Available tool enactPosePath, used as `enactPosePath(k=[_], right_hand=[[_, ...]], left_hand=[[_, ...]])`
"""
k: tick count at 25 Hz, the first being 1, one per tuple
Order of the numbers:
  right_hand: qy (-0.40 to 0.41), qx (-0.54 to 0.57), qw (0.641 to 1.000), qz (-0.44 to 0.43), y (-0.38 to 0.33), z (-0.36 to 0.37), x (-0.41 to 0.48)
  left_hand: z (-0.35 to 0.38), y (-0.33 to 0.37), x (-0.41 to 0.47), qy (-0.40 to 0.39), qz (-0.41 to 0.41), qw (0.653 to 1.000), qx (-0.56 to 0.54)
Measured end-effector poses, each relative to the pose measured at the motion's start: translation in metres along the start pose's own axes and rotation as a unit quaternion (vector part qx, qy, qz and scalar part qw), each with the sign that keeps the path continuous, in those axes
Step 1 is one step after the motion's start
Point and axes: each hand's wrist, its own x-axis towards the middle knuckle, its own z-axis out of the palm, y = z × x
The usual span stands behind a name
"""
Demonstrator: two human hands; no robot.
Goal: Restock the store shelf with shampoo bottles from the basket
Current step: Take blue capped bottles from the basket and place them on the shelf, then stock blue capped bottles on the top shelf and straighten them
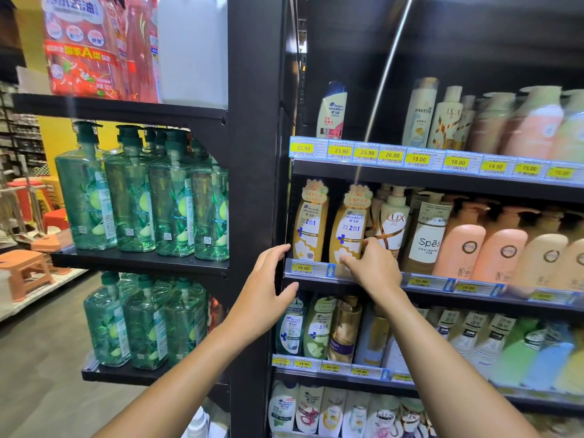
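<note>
Fingers of my right hand (374, 270) grip the second gold Head & Shoulders bottle (349, 229) beside the first bottle (311, 222) on the shelf (319, 282); left hand (268, 289) open, empty; basket unseen, remainder undetermined.

Two gold shampoo bottles (311, 226) stand upright on the shelf (322, 283).

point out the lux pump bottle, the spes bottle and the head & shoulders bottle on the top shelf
Lux pump bottle (393, 227): head view, front label
Spes bottle (428, 243): head view, white label
top-shelf Head & Shoulders bottle (331, 113): head view, front label
</note>
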Motion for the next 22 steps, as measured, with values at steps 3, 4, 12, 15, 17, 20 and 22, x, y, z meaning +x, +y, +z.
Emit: enactPosePath(k=[3,4,12,15,17,20,22], right_hand=[[0.040,0.049,0.998,-0.014,0.004,-0.001,-0.018],[0.055,0.074,0.995,-0.022,0.006,0.000,-0.027],[-0.140,-0.041,0.988,-0.059,0.039,0.105,-0.134],[-0.227,-0.091,0.968,-0.066,0.046,0.160,-0.177],[-0.284,-0.112,0.950,-0.068,0.044,0.194,-0.212],[-0.359,-0.138,0.920,-0.069,0.037,0.244,-0.264],[-0.406,-0.144,0.900,-0.066,0.034,0.277,-0.298]], left_hand=[[-0.005,-0.007,-0.010,0.005,0.002,1.000,0.015],[-0.007,-0.012,-0.015,0.005,0.000,1.000,0.026],[-0.027,-0.094,-0.094,-0.067,0.003,0.982,0.175],[-0.038,-0.144,-0.141,-0.130,-0.030,0.968,0.214],[-0.049,-0.181,-0.182,-0.171,-0.083,0.956,0.223],[-0.071,-0.236,-0.252,-0.214,-0.174,0.934,0.226],[-0.082,-0.269,-0.299,-0.226,-0.223,0.922,0.221]])
